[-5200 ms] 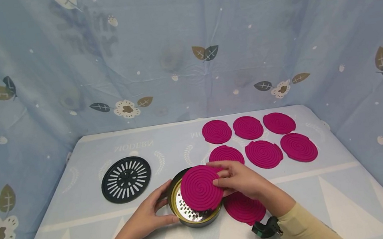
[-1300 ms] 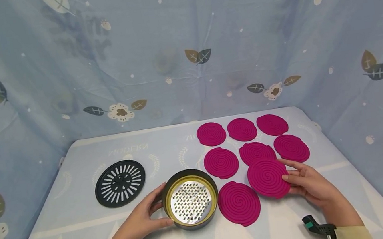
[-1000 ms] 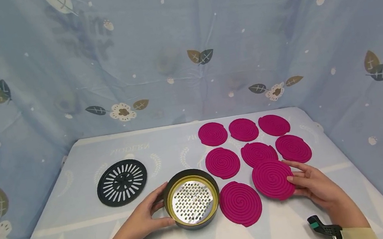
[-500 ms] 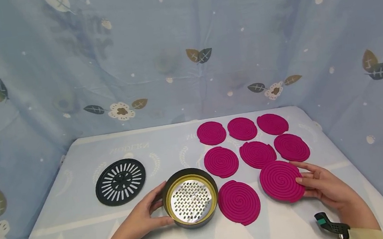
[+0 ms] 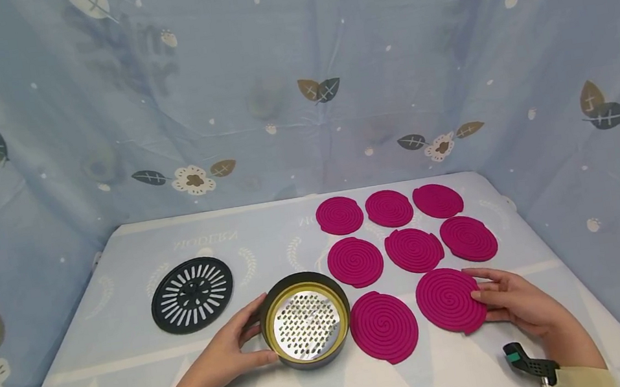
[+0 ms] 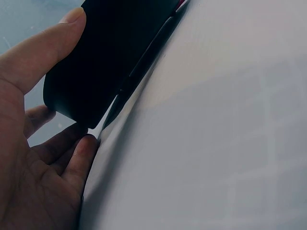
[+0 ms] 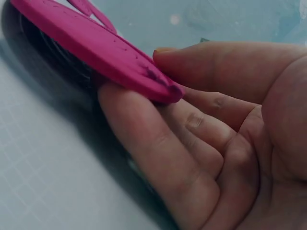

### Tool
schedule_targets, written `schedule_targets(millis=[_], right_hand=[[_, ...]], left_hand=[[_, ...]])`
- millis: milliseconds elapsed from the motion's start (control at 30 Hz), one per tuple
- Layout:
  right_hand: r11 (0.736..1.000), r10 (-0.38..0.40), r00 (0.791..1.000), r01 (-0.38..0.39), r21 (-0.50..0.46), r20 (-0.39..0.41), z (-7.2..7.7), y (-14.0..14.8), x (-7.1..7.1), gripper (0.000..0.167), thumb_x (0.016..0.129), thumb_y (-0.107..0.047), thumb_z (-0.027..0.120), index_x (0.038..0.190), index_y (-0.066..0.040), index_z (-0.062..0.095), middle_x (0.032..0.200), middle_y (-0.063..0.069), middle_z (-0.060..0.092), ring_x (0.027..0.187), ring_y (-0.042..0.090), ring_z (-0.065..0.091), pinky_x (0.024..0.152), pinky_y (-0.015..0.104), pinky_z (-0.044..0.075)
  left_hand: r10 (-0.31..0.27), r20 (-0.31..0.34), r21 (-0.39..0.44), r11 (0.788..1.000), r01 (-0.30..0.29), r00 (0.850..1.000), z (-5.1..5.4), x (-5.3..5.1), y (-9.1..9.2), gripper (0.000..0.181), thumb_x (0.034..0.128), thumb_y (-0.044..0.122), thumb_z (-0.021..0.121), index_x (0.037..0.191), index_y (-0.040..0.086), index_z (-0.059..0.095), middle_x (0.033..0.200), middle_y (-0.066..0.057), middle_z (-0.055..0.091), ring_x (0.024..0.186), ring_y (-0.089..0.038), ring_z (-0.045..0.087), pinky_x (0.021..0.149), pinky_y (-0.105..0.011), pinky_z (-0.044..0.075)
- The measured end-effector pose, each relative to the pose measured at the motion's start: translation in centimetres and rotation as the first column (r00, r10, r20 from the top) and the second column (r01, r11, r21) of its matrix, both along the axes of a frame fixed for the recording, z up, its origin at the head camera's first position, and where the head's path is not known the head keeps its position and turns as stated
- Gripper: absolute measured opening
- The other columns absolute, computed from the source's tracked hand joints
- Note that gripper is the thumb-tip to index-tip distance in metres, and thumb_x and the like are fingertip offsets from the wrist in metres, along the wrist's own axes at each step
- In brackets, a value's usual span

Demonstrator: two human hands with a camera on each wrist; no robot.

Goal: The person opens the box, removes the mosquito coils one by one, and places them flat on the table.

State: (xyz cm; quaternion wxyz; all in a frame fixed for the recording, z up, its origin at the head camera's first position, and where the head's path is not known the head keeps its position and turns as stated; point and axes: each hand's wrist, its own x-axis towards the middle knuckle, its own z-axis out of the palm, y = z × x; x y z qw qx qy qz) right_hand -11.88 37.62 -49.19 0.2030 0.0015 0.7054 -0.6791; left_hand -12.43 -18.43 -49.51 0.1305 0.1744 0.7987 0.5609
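Observation:
A round dark mosquito coil tin stands near the middle front of the table, with a yellow inner ring and a perforated silver plate inside. My left hand holds its left side between thumb and fingers; in the left wrist view the tin's dark wall lies against the thumb. My right hand pinches the right edge of a magenta mosquito coil. In the right wrist view this coil is tilted, its near edge raised off the table, thumb on top and fingers underneath.
Another magenta coil lies between the tin and the held coil. Behind are two rows of similar coils, the nearer with a middle coil. A black slotted lid lies at the left. A patterned blue curtain surrounds the table.
My right hand has carried the coil from above the tin to the right and lowered it towards the table. My left hand has stayed at the tin.

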Motion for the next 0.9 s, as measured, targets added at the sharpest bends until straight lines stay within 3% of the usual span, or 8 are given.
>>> schedule_targets(millis=[233,433,567,733,900], right_hand=[[0.994,-0.05,0.998,0.047,0.104,0.025,0.5,-0.2,0.2,0.063,0.099,-0.018,0.061,0.149,0.007,0.032,0.115,0.006,0.067,0.094,0.02,0.069,0.084,0.043,0.062],[0.975,-0.034,0.997,0.048,0.218,-0.069,1.4,0.1,0.7,0.063,0.101,-0.02,0.059,0.146,0.014,0.031,0.132,0.024,0.057,0.103,0.017,0.067,0.087,0.039,0.061],[0.954,-0.081,0.992,0.106,0.279,-0.1,1.8,0.2,0.9,0.063,0.1,-0.023,0.061,0.145,0.012,0.035,0.134,0.029,0.054,0.104,0.013,0.066,0.088,0.032,0.06],[0.947,-0.11,0.983,0.149,0.284,-0.149,1.8,0.3,1.0,0.062,0.1,-0.024,0.06,0.145,0.011,0.035,0.131,0.03,0.056,0.104,0.013,0.066,0.088,0.028,0.06],[0.959,-0.088,0.977,0.135,0.25,-0.194,1.5,-0.1,0.9,0.06,0.101,-0.022,0.059,0.145,0.011,0.035,0.128,0.028,0.059,0.104,0.015,0.067,0.088,0.028,0.059]], left_hand=[[0.001,0.004,0.002,1.0,-0.001,1.0,0.0,0.0,0.1,0.105,0.0673,0.03,0.092,0.154,0.027,0.034,0.154,0.004,0.037,0.138,-0.014,0.04,0.111,-0.025,0.04],[0.028,0.011,-0.032,0.999,-0.027,1.0,0.1,0.1,0.2,0.106,0.0655,0.032,0.093,0.154,0.026,0.035,0.153,0.003,0.039,0.137,-0.016,0.042,0.11,-0.024,0.041],[0.036,0.015,-0.033,0.999,-0.036,0.999,0.2,0.1,0.2,0.106,0.0647,0.032,0.093,0.153,0.029,0.035,0.153,0.003,0.039,0.137,-0.016,0.042,0.11,-0.023,0.041],[0.031,0.007,-0.029,0.999,-0.031,0.999,0.2,0.1,0.2,0.105,0.065,0.032,0.093,0.153,0.029,0.035,0.153,0.002,0.039,0.137,-0.015,0.042,0.111,-0.024,0.041],[0.026,0.009,-0.025,0.999,-0.026,1.0,0.2,0.1,0.2,0.105,0.0653,0.031,0.093,0.153,0.029,0.035,0.154,0.002,0.038,0.137,-0.014,0.041,0.111,-0.024,0.041]])
